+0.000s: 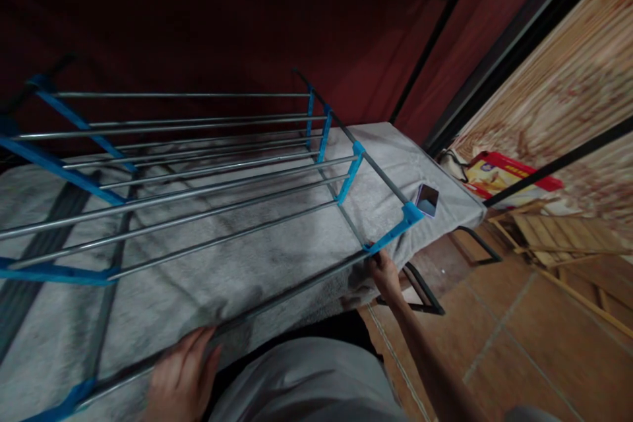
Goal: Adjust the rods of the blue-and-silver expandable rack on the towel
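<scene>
A shoe rack [217, 186] of grey metal tubes joined by blue plastic connectors lies across a bed-like surface covered with a grey cloth [291, 244]. My right hand [384, 273] is closed around the rack's near right corner, just below a blue connector [395, 235]. Further left, my left hand [180, 372] has its fingers curled over the near front tube [297, 291], with the thumb toward me. The tube's underside at both hands is hidden. Part of the rack's left end runs out of view.
A phone [426, 200] lies on the cloth right of the rack. Black metal legs [430, 300] stick out at the near side. On the tiled floor [499, 336] are a folded wooden chair-like frame [568, 237] and a red and yellow box [509, 175]. Dark red panels [222, 20] stand behind.
</scene>
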Motion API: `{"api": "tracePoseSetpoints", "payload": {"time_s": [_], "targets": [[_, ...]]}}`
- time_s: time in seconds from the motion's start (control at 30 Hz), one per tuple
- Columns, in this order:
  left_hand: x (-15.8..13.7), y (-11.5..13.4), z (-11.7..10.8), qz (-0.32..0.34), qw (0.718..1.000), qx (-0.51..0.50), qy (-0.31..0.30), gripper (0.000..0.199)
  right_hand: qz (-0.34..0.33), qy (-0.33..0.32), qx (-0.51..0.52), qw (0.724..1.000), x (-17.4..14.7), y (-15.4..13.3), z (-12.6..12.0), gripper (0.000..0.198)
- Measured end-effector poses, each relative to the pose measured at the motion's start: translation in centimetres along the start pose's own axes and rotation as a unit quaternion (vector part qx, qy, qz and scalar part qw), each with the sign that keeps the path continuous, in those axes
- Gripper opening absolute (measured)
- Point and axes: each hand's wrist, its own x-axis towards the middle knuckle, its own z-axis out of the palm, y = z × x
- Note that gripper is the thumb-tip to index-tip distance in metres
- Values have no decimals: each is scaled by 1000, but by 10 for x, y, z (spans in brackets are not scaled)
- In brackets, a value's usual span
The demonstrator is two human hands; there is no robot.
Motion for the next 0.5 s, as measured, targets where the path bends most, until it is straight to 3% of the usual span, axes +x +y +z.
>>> {"api": "tracePoseSetpoints", "payload": {"time_s": [0.1, 0.17, 0.3, 0.5], "targets": [[27, 1, 30, 93, 994, 36, -48, 39, 10, 3, 4, 1000, 0, -5, -1, 44], [38, 2, 41, 120, 989, 29, -84, 40, 13, 5, 6, 1000, 0, -9, -2, 42], [42, 1, 46, 117, 986, 0, -121, 41, 23, 12, 0, 1000, -2, -19, -1, 41], [41, 0, 45, 137, 983, 11, -124, 44, 66, 33, -19, 997, -5, -30, 1, 39]]}}
